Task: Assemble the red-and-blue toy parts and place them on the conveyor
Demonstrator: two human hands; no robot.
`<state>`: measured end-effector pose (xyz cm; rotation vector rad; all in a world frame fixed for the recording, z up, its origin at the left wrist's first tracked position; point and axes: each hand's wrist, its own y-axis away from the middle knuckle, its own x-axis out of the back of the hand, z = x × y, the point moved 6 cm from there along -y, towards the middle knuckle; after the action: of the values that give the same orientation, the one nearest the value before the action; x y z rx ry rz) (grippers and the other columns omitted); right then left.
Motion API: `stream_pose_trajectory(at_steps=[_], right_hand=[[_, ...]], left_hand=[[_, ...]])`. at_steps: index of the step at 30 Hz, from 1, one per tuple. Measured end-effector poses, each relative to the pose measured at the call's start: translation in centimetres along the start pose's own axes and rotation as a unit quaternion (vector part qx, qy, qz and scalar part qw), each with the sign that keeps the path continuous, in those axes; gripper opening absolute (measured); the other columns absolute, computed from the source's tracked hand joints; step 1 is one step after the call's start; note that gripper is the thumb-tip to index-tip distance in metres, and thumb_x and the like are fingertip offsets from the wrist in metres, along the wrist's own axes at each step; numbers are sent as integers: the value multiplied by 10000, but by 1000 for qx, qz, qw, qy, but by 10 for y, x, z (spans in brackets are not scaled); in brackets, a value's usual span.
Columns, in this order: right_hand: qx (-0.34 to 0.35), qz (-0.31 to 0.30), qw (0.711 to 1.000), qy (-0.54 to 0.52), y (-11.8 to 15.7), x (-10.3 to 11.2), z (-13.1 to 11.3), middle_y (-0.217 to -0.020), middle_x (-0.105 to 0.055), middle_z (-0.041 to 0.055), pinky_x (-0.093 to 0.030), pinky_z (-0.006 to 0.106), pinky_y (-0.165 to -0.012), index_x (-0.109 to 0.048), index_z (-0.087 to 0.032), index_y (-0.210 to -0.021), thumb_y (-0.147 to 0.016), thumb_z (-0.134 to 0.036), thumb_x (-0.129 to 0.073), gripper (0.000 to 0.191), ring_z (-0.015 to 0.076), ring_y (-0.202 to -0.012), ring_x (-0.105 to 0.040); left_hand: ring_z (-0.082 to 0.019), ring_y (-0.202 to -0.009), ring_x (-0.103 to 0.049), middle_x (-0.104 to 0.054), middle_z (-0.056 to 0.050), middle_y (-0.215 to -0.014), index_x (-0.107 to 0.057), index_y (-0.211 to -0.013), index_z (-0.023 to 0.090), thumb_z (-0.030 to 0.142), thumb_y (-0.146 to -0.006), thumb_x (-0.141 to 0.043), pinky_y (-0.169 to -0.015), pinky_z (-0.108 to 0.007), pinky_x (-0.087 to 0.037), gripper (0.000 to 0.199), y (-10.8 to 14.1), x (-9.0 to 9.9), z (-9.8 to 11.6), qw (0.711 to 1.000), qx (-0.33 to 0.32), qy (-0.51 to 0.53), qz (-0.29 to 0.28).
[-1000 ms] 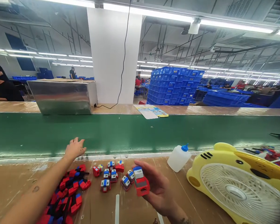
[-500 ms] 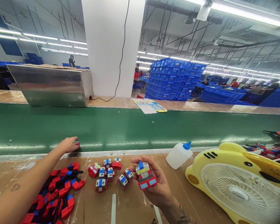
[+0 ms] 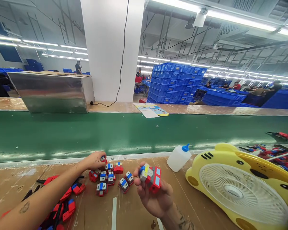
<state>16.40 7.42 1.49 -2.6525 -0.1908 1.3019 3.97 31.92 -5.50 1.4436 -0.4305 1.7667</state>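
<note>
My left hand (image 3: 96, 160) is closed on a small red and white toy part (image 3: 103, 158), mostly hidden by the fingers, just behind a cluster of parts. Several white-topped red toy parts with blue stripes (image 3: 111, 178) stand on the brown table between my hands. My right hand (image 3: 155, 195) holds up a red toy part (image 3: 153, 178) with a yellow and white front, a blue piece and light blue windows. Under my left forearm lies a pile of red, black and blue parts (image 3: 68, 209).
A white bottle with a blue cap (image 3: 179, 158) stands right of my right hand, beside a yellow fan (image 3: 232, 191). Beyond runs a green belt (image 3: 124, 131). More red parts (image 3: 276, 156) lie far right. Blue crates (image 3: 175, 83) and people are in the background.
My left hand has moved right and nearer from the belt's edge to the cluster, still holding its small part. My right hand has turned its toy part so the windows face right.
</note>
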Motion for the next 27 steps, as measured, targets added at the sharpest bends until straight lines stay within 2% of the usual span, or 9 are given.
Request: stream_pose_trajectory(at_steps=[5,8,11,16,18,19,21,23,27], right_hand=[[-52,27,998,-13,3,10,10,-1202,-660,58,-494,228,-941,-621,-245,-1134,-739,-612,-674,542,147,-1050,-662],[-66,35,997,-32,3,11,13,-1150,-675,52,-516,248,-888,-625,-257,-1137,-720,-640,-675,569,152,-953,-675],[-70,41,996,-38,3,10,15,-1054,-677,53,-534,259,-805,-618,-255,-1139,-742,-664,-632,570,146,-823,-664],[-66,23,996,-58,1,0,12,-978,-678,38,-524,226,-745,-653,-250,-1115,-726,-603,-712,529,123,-762,-642],[-28,8,1000,-3,0,-9,4,-1013,-675,41,-518,233,-728,-665,-259,-1120,-677,-519,-798,531,141,-808,-646],[5,-1,998,59,1,-14,-3,-1041,-668,46,-518,254,-746,-671,-262,-1122,-654,-453,-835,531,162,-856,-645],[86,-15,970,226,5,-25,-17,-1111,-640,65,-514,326,-836,-675,-274,-1141,-653,-308,-853,520,218,-987,-622],[152,-26,918,365,11,-35,-27,-1174,-601,78,-493,390,-925,-662,-302,-1175,-704,-192,-802,503,250,-1090,-580],[197,-40,857,474,20,-42,-31,-1213,-558,79,-504,419,-946,-596,-366,-1256,-758,-89,-705,580,254,-1122,-567]], left_hand=[[-239,-931,-661,-718,-56,-999,-656,-1036,202,256,-742,-589,-739,-260,-456,306,6,-3,-5,1000,4,-15,-21],[-252,-945,-672,-725,-70,-1012,-667,-1058,198,255,-751,-575,-754,-272,-476,326,9,-8,-1,999,3,-19,-29],[-274,-1052,-651,-701,-111,-1143,-632,-1187,173,254,-765,-562,-856,-307,-486,435,12,-11,3,999,0,-19,-27],[-292,-1166,-593,-633,-148,-1271,-568,-1301,148,288,-814,-538,-986,-356,-455,508,20,-7,4,1000,0,-12,-3],[-314,-1201,-552,-593,-175,-1299,-564,-1298,121,284,-831,-520,-1034,-396,-418,496,30,1,10,999,-5,-13,33],[-317,-1214,-532,-572,-178,-1315,-560,-1298,122,289,-850,-501,-1051,-408,-399,482,37,6,16,998,-8,-14,52],[-300,-1217,-514,-554,-152,-1326,-567,-1276,158,321,-893,-465,-1062,-398,-388,428,57,16,34,995,-27,6,95],[-269,-1185,-530,-576,-104,-1290,-601,-1205,213,355,-920,-462,-1037,-360,-412,348,82,23,58,987,-64,69,132],[-243,-1157,-550,-600,-53,-1245,-654,-1079,268,345,-921,-526,-1012,-335,-438,218,131,30,96,957,-112,202,176]])
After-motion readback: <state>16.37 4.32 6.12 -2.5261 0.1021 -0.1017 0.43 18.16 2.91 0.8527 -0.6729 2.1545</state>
